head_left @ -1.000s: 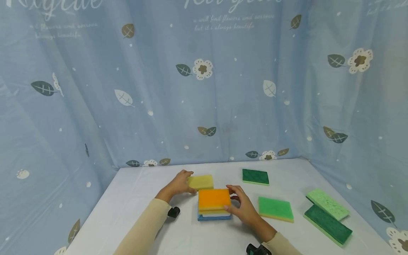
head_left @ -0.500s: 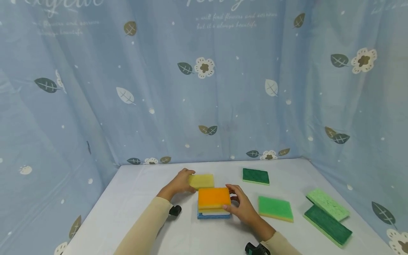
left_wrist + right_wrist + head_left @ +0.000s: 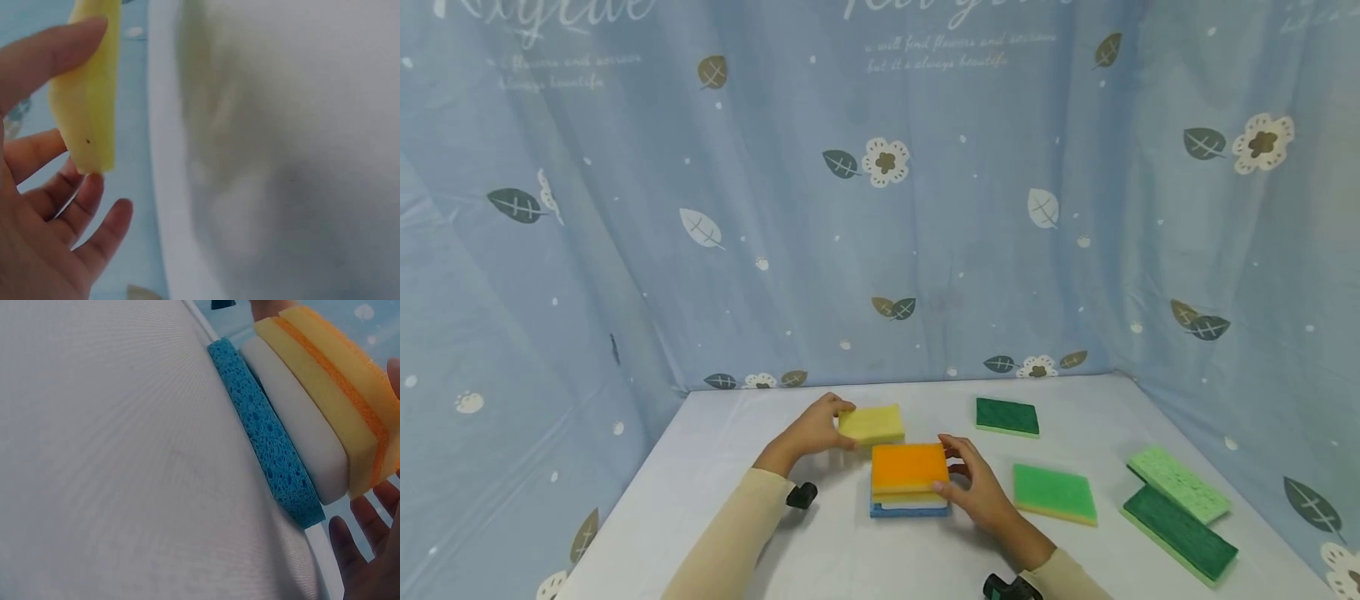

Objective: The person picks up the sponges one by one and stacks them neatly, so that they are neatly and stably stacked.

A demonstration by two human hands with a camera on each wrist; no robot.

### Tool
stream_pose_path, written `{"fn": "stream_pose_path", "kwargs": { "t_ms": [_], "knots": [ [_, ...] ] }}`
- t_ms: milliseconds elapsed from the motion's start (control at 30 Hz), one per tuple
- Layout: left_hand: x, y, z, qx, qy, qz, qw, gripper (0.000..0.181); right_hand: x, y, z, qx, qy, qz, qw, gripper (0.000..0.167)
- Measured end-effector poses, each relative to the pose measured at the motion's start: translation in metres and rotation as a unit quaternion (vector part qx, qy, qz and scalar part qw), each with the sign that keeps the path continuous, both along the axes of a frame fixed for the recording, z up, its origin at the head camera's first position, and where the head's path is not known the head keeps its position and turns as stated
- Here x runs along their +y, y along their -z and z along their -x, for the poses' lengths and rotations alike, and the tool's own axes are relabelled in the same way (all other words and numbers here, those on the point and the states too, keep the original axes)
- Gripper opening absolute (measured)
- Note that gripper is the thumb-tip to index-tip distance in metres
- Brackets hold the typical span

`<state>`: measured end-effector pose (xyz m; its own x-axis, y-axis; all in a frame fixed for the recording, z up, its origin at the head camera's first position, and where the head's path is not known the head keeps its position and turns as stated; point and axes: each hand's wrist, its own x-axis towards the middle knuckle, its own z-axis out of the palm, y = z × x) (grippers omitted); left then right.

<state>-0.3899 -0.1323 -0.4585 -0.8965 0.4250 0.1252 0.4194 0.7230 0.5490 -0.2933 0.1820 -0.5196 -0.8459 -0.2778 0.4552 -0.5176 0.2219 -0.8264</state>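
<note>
In the head view, pinches the yellow sponge [image 3: 874,422] by its left end, between thumb and fingers of the left hand [image 3: 808,427], just far and left of the pile [image 3: 910,493] on the surface [image 3: 835,542]; with the right hand [image 3: 983,490], holds the orange-topped sponge [image 3: 910,467] at the right end of the pile, thumb at its near corner and a fingertip at its far one; seems roughly midway through the piling, judging by what lies stacked and what lies loose; leaves unstacked, to the right, a far dark green sponge [image 3: 1007,415], nearer than that a mid-green sponge [image 3: 1055,492], and farthest right a light green sponge [image 3: 1180,479], seemingly tilted over the far edge of a near dark green sponge [image 3: 1180,532].

In the left wrist view, shows the yellow sponge clasped between thumb and fingers, with the outer fingers spread apart; looks raised off the surface, with a soft shadow on the cloth; not yet laid on the pile.

In the right wrist view, counts upward a blue sponge [image 3: 269,437], a white block [image 3: 299,422], a yellow-and-orange sponge [image 3: 319,403], then the orange-topped one; looks done with four layers; shows lower fingers loosely spread beside them; cannot tell the firmness of the hold.
</note>
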Motion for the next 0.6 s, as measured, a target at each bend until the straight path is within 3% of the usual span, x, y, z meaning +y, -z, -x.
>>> {"fn": "stream_pose_path", "kwargs": {
  "t_ms": [133,367,600],
  "knots": [
    [-0.001,-0.010,-0.005,0.002,0.012,-0.015,0.9998,0.069,-0.001,-0.005,-0.003,0.010,0.000,-0.005,0.9999,0.060],
    [0.003,-0.023,-0.015,-0.003,0.025,-0.029,0.9993,0.069,-0.004,-0.028,-0.018,0.017,-0.003,-0.012,0.9998,0.060],
    [0.008,-0.031,-0.029,0.018,0.048,-0.026,0.9984,0.069,-0.004,-0.031,-0.020,0.011,-0.008,-0.021,0.9997,0.059]
  ]
}}
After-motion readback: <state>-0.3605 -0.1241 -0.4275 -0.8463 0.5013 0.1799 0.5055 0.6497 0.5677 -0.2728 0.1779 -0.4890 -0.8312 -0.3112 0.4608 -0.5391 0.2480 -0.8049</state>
